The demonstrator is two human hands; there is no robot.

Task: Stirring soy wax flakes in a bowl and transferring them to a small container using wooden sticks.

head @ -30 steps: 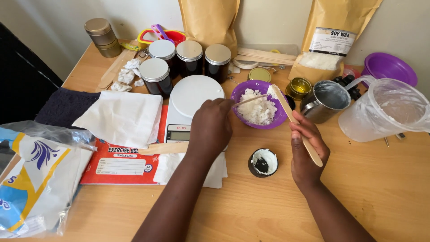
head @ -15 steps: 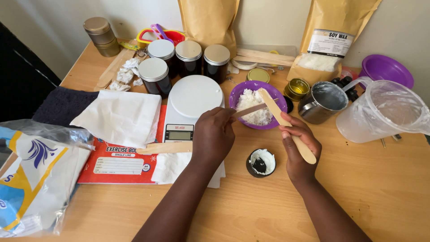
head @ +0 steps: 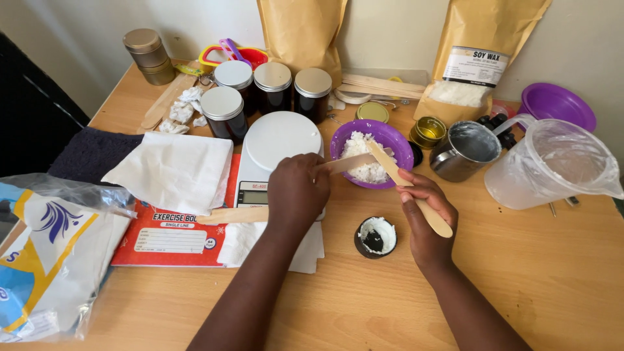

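Head-camera view: the left hand (head: 298, 193) pinches a thin wooden stick (head: 348, 162) while the right hand (head: 426, 218) grips a broad wooden spatula (head: 406, 187), both crossing over the purple bowl (head: 398, 140) of white wax flakes. Flakes could spill beside that bowl if the sticks scrape hard.

Four dark jars (head: 273, 88) with silver lids stand behind one white kitchen scale (head: 281, 140). Two brown paper bags (head: 303, 29) lean on the wall. Two purple bowls (head: 401, 151), one metal cup (head: 464, 151), one plastic jug (head: 552, 166), two hands each holding a wooden stick (head: 408, 188).
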